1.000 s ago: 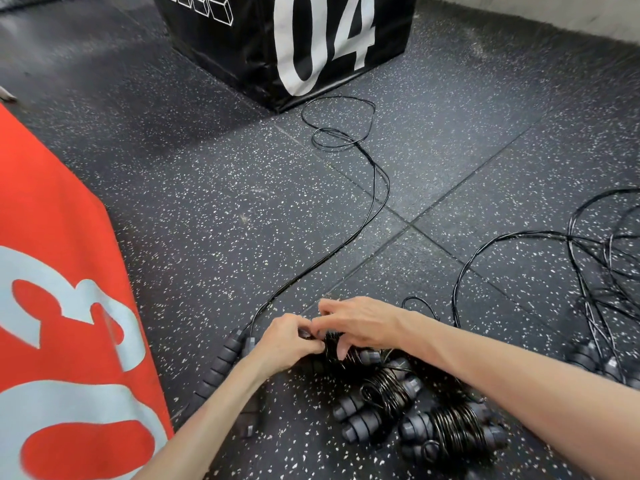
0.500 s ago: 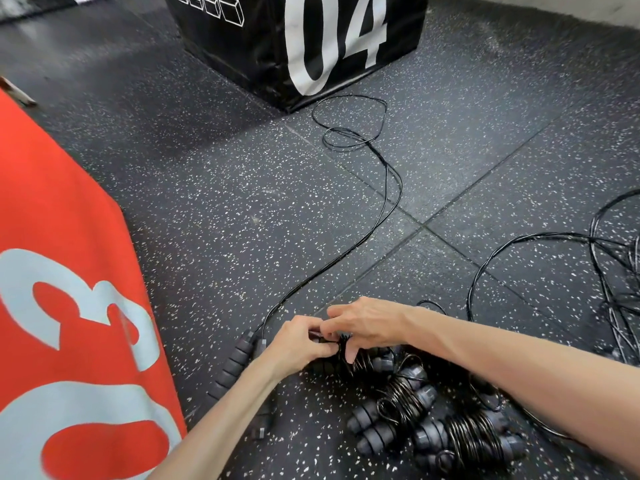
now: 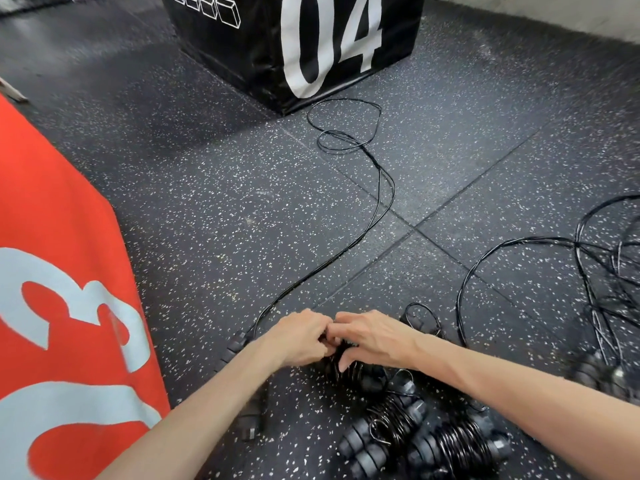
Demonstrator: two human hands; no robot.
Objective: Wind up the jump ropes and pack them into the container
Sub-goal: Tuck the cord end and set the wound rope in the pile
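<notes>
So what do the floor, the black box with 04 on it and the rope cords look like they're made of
The floor looks like rubber gym tile: matte dark surface, pale flecks, straight seams between squares. The black box seems vinyl-covered, probably padded: glossy creased skin with printed white numerals. The loose cord looks like thin plastic-coated cable, possibly steel inside: slick black sheen and springy loops.

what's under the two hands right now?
A wound jump rope bundle: black coils show below the right hand and left hand. Its handles and the fingertips' exact grip are covered by the hands.
</notes>
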